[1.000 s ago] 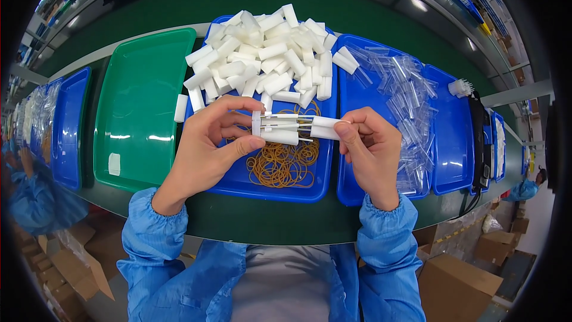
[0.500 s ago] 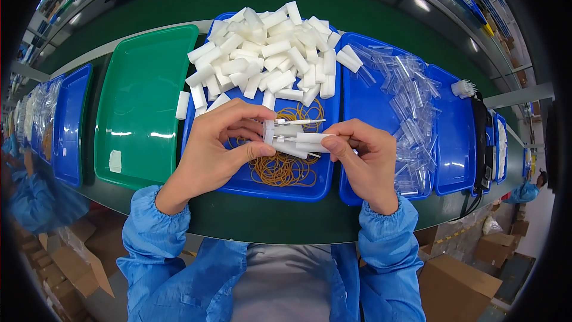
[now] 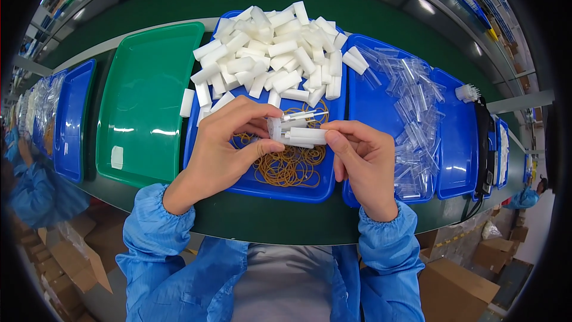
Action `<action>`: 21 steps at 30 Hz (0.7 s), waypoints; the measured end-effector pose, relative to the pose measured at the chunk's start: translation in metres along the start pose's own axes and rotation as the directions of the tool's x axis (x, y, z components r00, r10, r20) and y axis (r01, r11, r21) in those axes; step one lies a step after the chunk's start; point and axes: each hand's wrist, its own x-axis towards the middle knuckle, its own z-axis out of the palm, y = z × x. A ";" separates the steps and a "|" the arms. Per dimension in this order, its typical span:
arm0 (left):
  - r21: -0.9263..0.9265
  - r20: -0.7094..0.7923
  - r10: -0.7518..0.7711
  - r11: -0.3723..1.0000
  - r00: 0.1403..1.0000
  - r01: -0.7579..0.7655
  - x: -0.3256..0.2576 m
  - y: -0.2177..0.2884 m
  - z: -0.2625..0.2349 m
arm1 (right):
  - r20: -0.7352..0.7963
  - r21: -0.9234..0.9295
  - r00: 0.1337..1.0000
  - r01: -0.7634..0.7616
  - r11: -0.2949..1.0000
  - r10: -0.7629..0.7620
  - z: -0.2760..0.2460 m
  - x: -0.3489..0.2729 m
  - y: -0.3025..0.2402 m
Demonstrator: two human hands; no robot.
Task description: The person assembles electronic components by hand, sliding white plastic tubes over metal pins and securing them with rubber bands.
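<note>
My left hand is closed around the edge of a round clear plastic base with several thin white rods pointing right. White foam pieces surround some of these rods; one upper rod is bare along much of its length. Between the thumb and fingers of my right hand is the right end of a white foam piece, lined up with a lower rod. A short stretch of rod shows between this piece and the base. Below the hands lie tan rubber bands, in a blue tray.
White foam pieces are heaped at the back of the middle tray. A green tray stands to the left. Clear plastic tubes fill part of the right blue tray. Farther right is a bristly white part. Cardboard boxes stand below.
My right hand has moved the foam piece left along the rod, closer to the round base. The base has turned slightly in my left hand.
</note>
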 end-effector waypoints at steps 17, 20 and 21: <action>-0.341 -0.049 -0.122 0.935 0.991 0.099 0.002 0.003 -0.008 | -0.090 -0.637 0.865 0.330 0.696 -0.493 -0.007 0.015 0.000; -0.382 -0.103 -0.123 0.921 0.987 0.075 0.004 0.002 -0.013 | 0.054 -0.848 0.821 0.338 0.408 -0.568 -0.006 0.027 0.000; -0.421 -0.102 -0.146 0.903 0.984 0.090 0.004 0.002 -0.015 | 0.144 -0.904 0.798 0.347 0.251 -0.586 -0.004 0.031 0.000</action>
